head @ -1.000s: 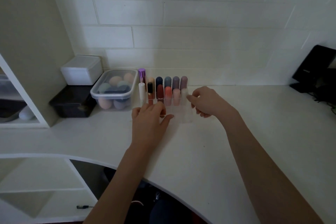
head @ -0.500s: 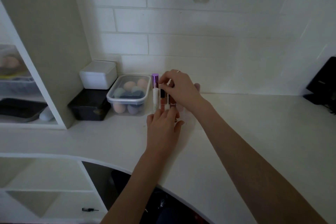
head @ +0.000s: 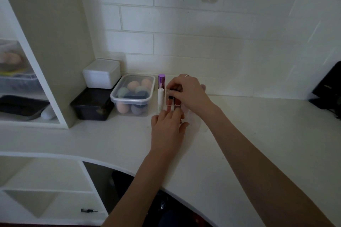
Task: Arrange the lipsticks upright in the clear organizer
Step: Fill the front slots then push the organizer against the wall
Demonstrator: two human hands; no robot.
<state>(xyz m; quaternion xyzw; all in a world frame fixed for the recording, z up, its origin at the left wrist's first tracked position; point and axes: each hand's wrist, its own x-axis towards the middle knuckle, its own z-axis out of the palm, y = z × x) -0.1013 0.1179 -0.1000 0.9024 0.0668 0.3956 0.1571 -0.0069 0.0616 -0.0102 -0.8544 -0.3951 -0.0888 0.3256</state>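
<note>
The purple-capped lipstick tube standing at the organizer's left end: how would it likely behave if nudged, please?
The purple-capped lipstick tube is tall, narrow and upright, so it probably tips easily. Its round, glossy cap suggests that it would roll once down and feel slippery. It looks rigid.

A: What colours stand at the far wall?
B: A metallic purple cap, a white tube, and reddish-brown lipsticks.
A: And to the left?
B: A clear tub of peach, pale green and dark blue sponges, beside a white box on a black box. The counter is white.
</note>
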